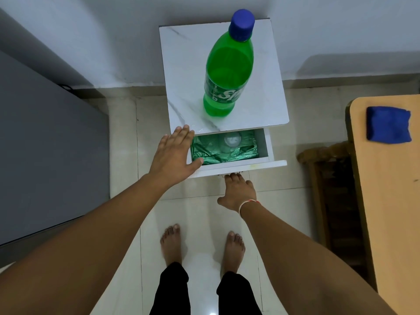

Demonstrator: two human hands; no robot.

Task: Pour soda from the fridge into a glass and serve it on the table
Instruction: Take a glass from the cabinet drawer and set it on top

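The capped soda bottle [228, 71] already stands on the white cabinet's surface [181, 64]; pouring and serving remain. In its open drawer [264, 146] lies the glass [232, 140]. Left hand [173, 153] spread wide above it; right hand [237, 192] fingers the drawer front.

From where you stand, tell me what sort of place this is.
Probably a room in a home: a tiled floor, a small white drawer cabinet holding a soda bottle, and a wooden table beside it.

one soda bottle [228, 71], one glass [232, 140], one open drawer [236, 165], one blue cloth [389, 126], two hands
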